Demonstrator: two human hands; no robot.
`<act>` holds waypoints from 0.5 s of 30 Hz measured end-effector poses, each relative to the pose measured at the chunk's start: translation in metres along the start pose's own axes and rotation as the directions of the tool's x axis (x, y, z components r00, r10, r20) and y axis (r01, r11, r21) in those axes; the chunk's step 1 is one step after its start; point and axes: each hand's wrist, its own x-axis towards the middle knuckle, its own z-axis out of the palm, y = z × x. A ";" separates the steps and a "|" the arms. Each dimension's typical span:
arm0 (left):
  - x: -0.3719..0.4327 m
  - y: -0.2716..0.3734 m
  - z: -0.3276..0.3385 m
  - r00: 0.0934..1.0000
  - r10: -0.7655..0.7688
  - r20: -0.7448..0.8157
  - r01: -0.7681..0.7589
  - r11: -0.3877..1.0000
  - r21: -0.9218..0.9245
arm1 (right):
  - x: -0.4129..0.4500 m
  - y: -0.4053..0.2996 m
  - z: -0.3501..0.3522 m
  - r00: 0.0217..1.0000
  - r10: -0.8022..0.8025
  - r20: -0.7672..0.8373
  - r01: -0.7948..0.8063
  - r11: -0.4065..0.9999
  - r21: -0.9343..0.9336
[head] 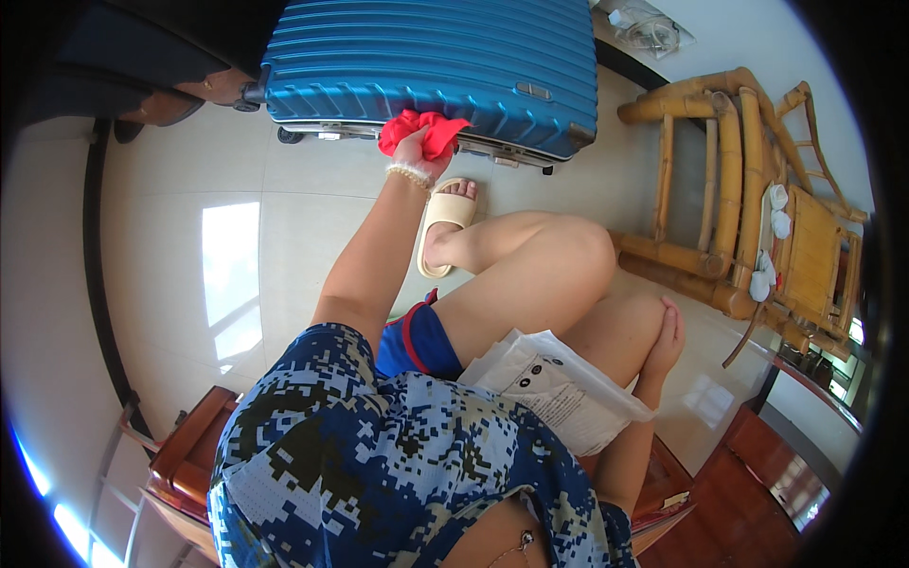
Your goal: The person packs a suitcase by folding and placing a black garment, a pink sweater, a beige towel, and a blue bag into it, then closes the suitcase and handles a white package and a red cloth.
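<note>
My left hand [425,153] grips a bunched red cloth [419,131] against the lower side of a blue ribbed hard-shell suitcase [433,57]. Metal latches line the suitcase's near edge, and small wheels show below it. Bent over my knee at the right, my right hand [666,344] has no object visible in it; its palm is hidden. On my lap, partly against my right forearm, lies a clear and white plastic packet [554,390] with printed writing. One of my feet, in a cream slide sandal [447,213], stands on the floor below the cloth.
At the right stands a bamboo chair [728,177] with small white items on it. Brown shoes [163,106] and dark trousers, apparently another person's, are at upper left. A bagged cable [653,32] lies near the wall. Red-brown wooden furniture [192,454] stands at lower left.
</note>
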 end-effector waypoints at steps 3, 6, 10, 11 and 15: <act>-0.004 -0.007 -0.013 0.997 0.061 -0.040 -0.059 0.996 0.065 | 0.000 0.000 0.000 1.000 0.028 0.007 -0.029 0.998 0.047; 0.005 -0.004 -0.023 0.995 0.101 -0.002 -0.100 0.989 0.107 | 0.000 -0.001 0.000 0.999 0.043 0.018 -0.045 0.993 0.105; 0.010 -0.010 -0.028 0.991 0.118 0.063 -0.119 0.993 0.006 | -0.002 0.003 -0.001 0.998 0.062 0.010 -0.063 0.987 0.146; 0.011 -0.010 -0.028 0.991 0.117 0.065 -0.118 0.993 0.005 | -0.001 0.003 -0.001 0.998 0.060 0.009 -0.061 0.987 0.146; 0.004 -0.013 -0.034 0.984 0.152 0.096 -0.147 0.988 -0.053 | -0.004 0.013 -0.001 0.998 0.057 0.009 -0.058 0.990 0.131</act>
